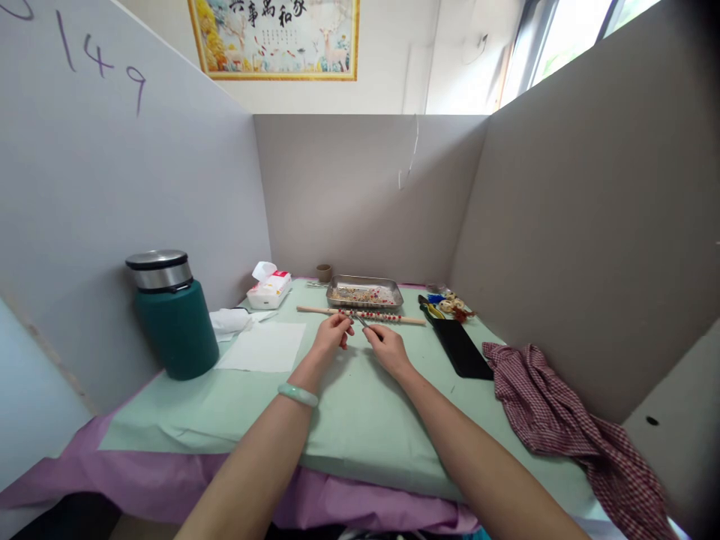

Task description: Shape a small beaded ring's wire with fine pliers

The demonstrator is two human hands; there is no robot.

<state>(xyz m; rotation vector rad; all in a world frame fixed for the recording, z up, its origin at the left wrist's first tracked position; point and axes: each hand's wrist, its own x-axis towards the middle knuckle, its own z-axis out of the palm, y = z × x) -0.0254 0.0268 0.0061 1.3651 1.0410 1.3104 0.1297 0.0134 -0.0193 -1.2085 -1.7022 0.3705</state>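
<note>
A pale wooden stick [412, 321] lies across the table, with small red beads [388, 317] along its middle. My left hand [334, 332], with a green bangle [298, 394] on its wrist, is closed in a pinch at the near side of the stick. What sits between its fingertips is too small to make out. My right hand [387, 346] is closed on slim metal tweezers [361, 321], whose tips point toward the left fingertips. Behind the stick stands a metal tray [365, 304] holding many tiny red and gold pieces.
To the left are a green thermos [177, 322], a tissue pack [270, 289] and white paper [262, 346]. A small brown cup [324, 273] stands at the back. Rightward lie a black flat object [461, 349], yellow-handled tool [434, 310] and checked cloth [540, 397]. Grey partitions enclose the table.
</note>
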